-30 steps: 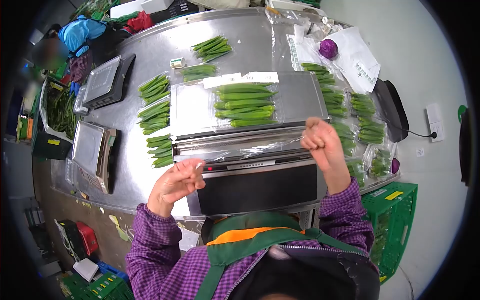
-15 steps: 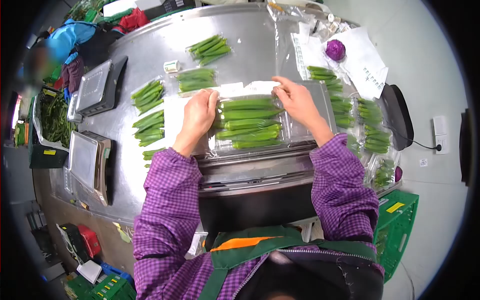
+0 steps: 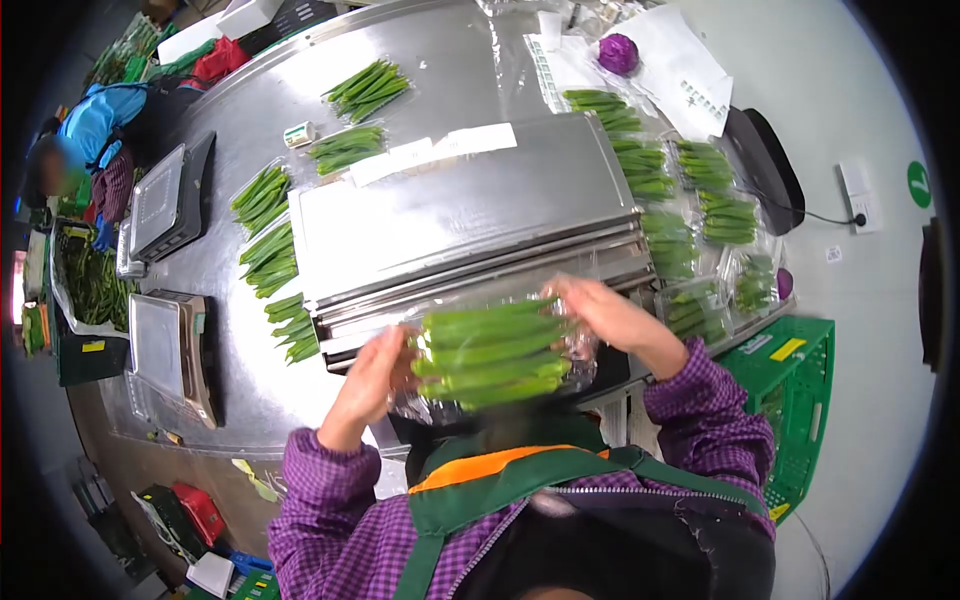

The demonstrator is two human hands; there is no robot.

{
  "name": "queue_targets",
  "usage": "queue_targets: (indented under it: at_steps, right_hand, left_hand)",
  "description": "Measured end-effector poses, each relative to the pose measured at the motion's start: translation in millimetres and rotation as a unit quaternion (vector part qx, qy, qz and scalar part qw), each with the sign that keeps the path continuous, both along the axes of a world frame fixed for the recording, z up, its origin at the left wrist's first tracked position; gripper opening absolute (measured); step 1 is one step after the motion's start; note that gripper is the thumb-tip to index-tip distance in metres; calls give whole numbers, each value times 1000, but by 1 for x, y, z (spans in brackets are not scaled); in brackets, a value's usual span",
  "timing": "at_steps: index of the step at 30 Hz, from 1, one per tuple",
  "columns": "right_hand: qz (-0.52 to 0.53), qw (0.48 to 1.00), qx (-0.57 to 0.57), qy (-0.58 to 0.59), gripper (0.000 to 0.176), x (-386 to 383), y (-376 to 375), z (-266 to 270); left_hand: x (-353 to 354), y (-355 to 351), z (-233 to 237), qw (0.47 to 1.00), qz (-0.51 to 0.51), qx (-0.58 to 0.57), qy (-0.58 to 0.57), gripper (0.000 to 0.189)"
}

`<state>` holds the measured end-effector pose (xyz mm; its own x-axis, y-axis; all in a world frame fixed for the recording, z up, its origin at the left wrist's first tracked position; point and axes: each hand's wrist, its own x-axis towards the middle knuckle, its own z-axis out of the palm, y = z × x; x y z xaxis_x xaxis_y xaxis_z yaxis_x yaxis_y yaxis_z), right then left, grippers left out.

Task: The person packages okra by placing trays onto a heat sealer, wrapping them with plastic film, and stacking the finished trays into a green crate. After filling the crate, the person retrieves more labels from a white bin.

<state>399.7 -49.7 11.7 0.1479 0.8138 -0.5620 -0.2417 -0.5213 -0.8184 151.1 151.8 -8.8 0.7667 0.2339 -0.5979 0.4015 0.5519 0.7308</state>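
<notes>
Fingers of the left hand [image 3: 368, 378] and right hand [image 3: 610, 318] curled partly closed, gripping the film-wrapped okra pack [image 3: 490, 352].

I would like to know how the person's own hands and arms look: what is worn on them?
The left hand and the right hand wear no gloves. The left sleeve and the right sleeve are long, loose and purple, with a small dark check pattern.
</notes>
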Motion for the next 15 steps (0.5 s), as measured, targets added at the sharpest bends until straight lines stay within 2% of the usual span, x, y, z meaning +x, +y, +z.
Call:
queue_targets:
  at_steps: [1,2,3,5,8,9,10,12,13,14,15]
  right_hand:
    - [7,999,-46,-8,55,-10,-10,5]
    - [24,998,-25,-50,55,-18,-27,-31]
    - [10,998,-42,-36,54,-24,-35,-41]
    - [-39,998,-40,11,53,-34,-39,-47]
    - [-26,999,-33,1,45,-39,-43,-62]
    - [-51,996,-66,9,44,-48,-49,-62]
    - [-51,996,-68,11,44,-52,-55,-62]
    - [34,986,-118,-115,44,-63,-70,-60]
    - [-50,983,-89,-151,42,-73,-74,-60]
    - [-50,983,-92,-148,42,-79,-77,-68]
    - [-104,947,-44,-299,41,-84,-78,-77]
  left_hand:
    - [-11,-13,-7,1000,0,-25,12,57]
    - [-19,-25,-10,998,-1,-50,25,58]
    - [-19,-33,-6,997,-1,-58,60,59]
    - [-19,-36,-24,997,12,-54,47,58]
    - [-19,-36,-35,996,5,-81,46,54]
    - [-26,-44,-40,993,10,-90,73,53]
    - [-30,-59,-36,990,50,-93,96,52]
    - [-55,-73,-48,988,9,21,153,50]
    - [-62,-84,-49,983,45,76,162,46]
    - [-72,-91,-57,983,43,73,165,46]
    - [-79,-97,-65,975,81,155,134,44]
